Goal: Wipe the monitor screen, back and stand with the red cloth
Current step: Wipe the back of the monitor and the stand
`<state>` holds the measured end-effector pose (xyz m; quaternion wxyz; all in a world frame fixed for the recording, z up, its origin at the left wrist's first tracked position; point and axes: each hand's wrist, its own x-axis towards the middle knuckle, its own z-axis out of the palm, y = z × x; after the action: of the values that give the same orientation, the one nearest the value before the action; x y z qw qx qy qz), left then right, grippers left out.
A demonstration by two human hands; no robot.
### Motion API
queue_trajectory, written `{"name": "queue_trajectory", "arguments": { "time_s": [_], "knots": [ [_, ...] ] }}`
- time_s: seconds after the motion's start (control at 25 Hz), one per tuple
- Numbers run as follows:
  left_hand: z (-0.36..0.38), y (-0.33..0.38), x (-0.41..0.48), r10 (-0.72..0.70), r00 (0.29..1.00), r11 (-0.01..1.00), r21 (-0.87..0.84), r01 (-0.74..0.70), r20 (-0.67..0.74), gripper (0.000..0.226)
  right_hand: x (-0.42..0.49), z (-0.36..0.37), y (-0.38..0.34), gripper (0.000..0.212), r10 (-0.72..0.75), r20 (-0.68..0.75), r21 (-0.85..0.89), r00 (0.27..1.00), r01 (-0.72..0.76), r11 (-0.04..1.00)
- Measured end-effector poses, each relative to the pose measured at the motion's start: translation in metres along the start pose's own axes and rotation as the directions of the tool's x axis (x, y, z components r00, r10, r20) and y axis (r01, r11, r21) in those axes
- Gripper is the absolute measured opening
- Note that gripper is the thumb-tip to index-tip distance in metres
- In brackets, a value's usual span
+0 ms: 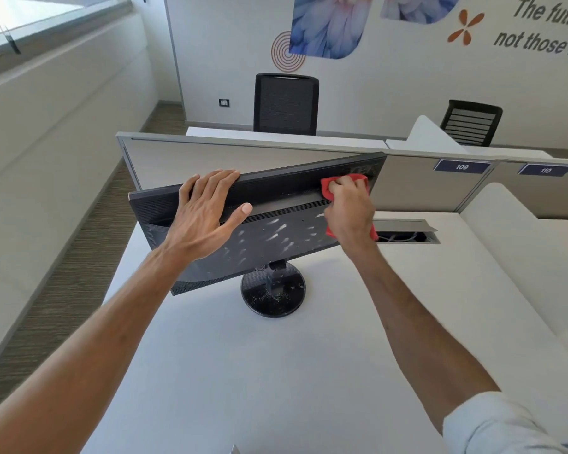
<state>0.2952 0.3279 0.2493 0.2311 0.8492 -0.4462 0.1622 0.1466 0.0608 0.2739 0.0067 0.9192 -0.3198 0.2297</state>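
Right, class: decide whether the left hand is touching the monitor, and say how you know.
Touching. The head view shows the left hand resting on the monitor at its top edge, fingers lying across it with no gap.

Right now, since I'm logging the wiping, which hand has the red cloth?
The right hand, which bunches the red cloth against the back of the monitor. The left hand holds nothing; it rests open over the monitor's top edge.
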Motion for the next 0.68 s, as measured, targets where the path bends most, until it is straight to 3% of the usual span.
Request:
{"name": "queue_trajectory", "arguments": {
  "time_s": [0.16,0.28,0.36,0.44,0.52,0.68],
  "knots": [
    [-0.002,-0.001,0.002,-0.004,1.000,1.000,-0.006,0.004,0.009,0.071,-0.009,-0.010,-0.026,0.034,-0.161,0.077,-0.016,0.984,0.162,0.987],
    [-0.004,-0.006,0.002,0.009,1.000,1.000,0.006,-0.009,0.010,0.065,-0.014,-0.009,-0.026,0.044,-0.307,0.061,0.151,0.950,0.295,0.943],
    [-0.008,-0.008,0.003,0.035,0.999,0.999,0.021,-0.036,0.027,0.063,-0.017,-0.011,-0.017,0.051,-0.249,-0.040,0.269,0.968,0.251,0.930],
    [-0.013,-0.011,0.001,0.059,0.998,0.998,0.030,-0.060,0.026,0.061,-0.017,-0.015,-0.006,0.051,-0.039,-0.142,0.295,0.989,0.079,0.952],
    [-0.019,-0.017,-0.008,0.050,0.998,0.997,0.054,-0.048,-0.028,0.058,-0.015,-0.016,-0.001,0.048,0.104,-0.104,0.228,0.989,-0.078,0.971],
    [-0.042,-0.040,-0.038,-0.080,0.981,0.995,0.048,0.090,-0.178,0.052,-0.021,-0.012,-0.033,0.046,0.016,0.061,0.024,0.998,-0.018,1.000]
  ]
}}
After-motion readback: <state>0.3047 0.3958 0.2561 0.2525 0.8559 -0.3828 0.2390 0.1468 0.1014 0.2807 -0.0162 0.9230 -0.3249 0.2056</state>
